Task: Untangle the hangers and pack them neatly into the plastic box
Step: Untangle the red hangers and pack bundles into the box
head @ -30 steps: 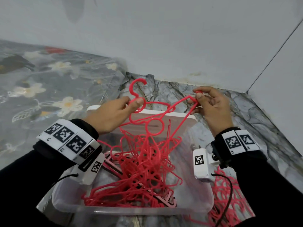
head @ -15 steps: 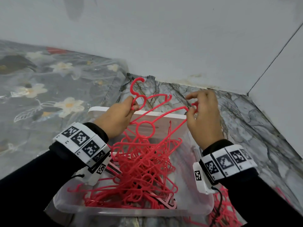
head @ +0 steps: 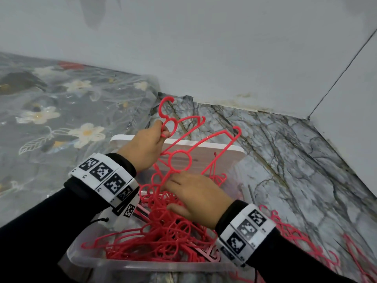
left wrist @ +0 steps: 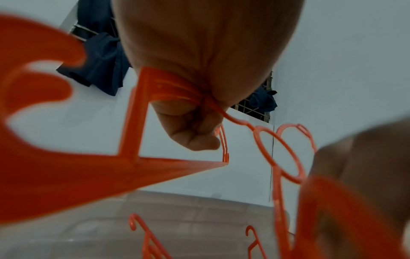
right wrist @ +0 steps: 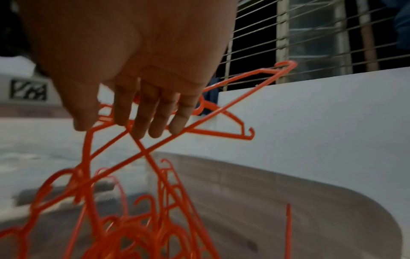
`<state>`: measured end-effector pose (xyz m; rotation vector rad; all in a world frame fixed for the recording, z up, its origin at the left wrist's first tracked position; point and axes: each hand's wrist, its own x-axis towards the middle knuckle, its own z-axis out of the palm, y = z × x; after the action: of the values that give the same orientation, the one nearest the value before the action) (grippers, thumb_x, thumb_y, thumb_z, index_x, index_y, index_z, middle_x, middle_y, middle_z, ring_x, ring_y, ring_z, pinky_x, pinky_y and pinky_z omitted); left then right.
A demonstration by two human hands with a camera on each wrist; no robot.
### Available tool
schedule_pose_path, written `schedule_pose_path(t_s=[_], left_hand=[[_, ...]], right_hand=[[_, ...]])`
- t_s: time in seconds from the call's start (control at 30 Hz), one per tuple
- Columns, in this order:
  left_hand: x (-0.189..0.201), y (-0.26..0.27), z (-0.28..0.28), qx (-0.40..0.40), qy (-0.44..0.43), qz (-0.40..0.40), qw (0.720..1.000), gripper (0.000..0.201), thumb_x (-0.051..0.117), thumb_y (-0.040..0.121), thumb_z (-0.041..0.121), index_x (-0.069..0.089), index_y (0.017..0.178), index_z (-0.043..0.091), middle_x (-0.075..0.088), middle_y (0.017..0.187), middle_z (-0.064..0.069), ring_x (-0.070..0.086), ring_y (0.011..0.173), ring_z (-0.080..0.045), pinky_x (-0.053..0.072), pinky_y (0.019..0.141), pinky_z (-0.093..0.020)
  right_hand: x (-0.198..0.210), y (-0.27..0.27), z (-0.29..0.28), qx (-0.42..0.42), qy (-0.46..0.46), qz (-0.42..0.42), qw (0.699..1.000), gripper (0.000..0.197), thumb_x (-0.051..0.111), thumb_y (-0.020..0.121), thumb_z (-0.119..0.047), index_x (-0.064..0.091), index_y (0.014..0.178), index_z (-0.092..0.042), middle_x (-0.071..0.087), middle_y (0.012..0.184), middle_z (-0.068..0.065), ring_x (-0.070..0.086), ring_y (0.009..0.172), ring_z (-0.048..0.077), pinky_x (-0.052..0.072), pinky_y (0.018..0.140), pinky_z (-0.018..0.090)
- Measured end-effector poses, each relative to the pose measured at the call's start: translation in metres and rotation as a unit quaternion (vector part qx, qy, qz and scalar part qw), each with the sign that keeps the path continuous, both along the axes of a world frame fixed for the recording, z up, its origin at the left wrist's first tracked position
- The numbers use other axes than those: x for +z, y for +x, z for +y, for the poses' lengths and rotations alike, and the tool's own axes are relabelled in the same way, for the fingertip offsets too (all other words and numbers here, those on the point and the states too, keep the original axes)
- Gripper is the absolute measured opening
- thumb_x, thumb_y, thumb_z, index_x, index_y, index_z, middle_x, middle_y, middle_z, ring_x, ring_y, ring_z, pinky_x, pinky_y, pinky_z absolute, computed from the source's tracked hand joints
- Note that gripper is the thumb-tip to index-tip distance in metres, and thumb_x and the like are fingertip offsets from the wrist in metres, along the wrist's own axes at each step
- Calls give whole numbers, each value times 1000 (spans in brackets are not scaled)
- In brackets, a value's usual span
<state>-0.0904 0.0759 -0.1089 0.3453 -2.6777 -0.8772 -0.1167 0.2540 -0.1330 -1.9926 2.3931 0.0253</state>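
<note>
The right hand [right wrist: 133, 57] takes up the top left, palm toward the camera, fingers [right wrist: 142, 119] hanging down fairly straight and a bit spread. The fingertips are in among a tangle of orange-red hangers [right wrist: 124, 219], touching the thin bars up top, though it's too blurry to say whether anything is really held. One hanger [right wrist: 255, 84] pokes up to the right, its shoulder end against a barred window [right wrist: 310, 35]. Under the pile there's the clear plastic box [right wrist: 332, 201], with its rounded corner at lower right. A white wall [right wrist: 321, 113] runs behind. A black-and-white marker tag [right wrist: 29, 90] sits at the left edge.
</note>
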Motion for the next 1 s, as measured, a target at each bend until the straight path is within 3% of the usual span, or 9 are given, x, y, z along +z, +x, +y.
schedule_pose_path(t_s=[0.07,0.17,0.3,0.4,0.53,0.63,0.73,0.87,1.0], left_hand=[[0,-1,1,-3,27,5,1000,14,34,101,15,41,90,10,51,76,-3,46,60,-19,34,50,-19],[-2,-4,1,1,65,12,998,15,35,101,14,42,88,10,47,70,1,47,53,-16,40,44,-12],[-4,-5,-3,-13,110,14,994,15,37,101,17,42,87,13,45,66,3,46,49,-15,45,45,-19],[-3,-3,-8,-45,139,-2,989,14,46,99,25,45,88,17,49,65,2,51,48,-15,49,49,-25],[1,-2,-11,-77,191,10,979,14,61,90,22,50,91,14,49,61,2,45,42,-7,44,45,-22],[9,-3,-15,-81,237,37,967,15,60,91,21,47,90,12,45,55,4,42,42,-6,43,44,-22],[14,-3,-16,-71,264,61,960,16,54,94,26,46,90,12,41,54,6,41,42,-7,48,45,-23],[17,-4,-11,-40,280,117,952,18,40,100,27,46,86,19,34,60,-4,41,39,-4,49,42,-22],[19,-5,-13,-7,228,166,960,20,37,102,27,45,84,26,36,58,-4,43,38,-3,50,41,-24]], right_hand=[[-7,7,-5,-17,-14,42,999,39,51,93,-39,50,122,-12,56,119,7,51,110,28,38,86,38],[-9,13,-11,-75,-89,13,993,42,47,92,-48,47,114,-12,57,110,7,54,102,28,38,78,37],[-5,12,-12,-79,-122,-1,989,41,48,93,-48,48,117,-14,58,102,5,58,94,28,40,66,37],[1,11,-9,-90,-163,22,982,36,64,81,-43,56,102,-15,62,82,1,62,76,25,40,56,31],[9,3,-5,-114,-156,34,981,31,62,79,-36,56,101,-15,64,89,1,61,85,25,45,67,34],[16,-6,2,-110,-147,59,981,31,68,77,-27,60,105,-16,63,92,2,62,85,26,47,69,35],[23,-14,6,-111,-142,59,982,29,67,82,-28,60,108,-18,62,97,1,60,94,26,43,77,37],[26,-20,10,-81,-199,106,971,9,67,83,-22,65,87,-15,62,87,4,60,83,28,46,79,39],[27,-19,9,-58,-221,153,962,11,63,85,-25,70,79,-20,63,86,0,59,85,25,43,89,43]])
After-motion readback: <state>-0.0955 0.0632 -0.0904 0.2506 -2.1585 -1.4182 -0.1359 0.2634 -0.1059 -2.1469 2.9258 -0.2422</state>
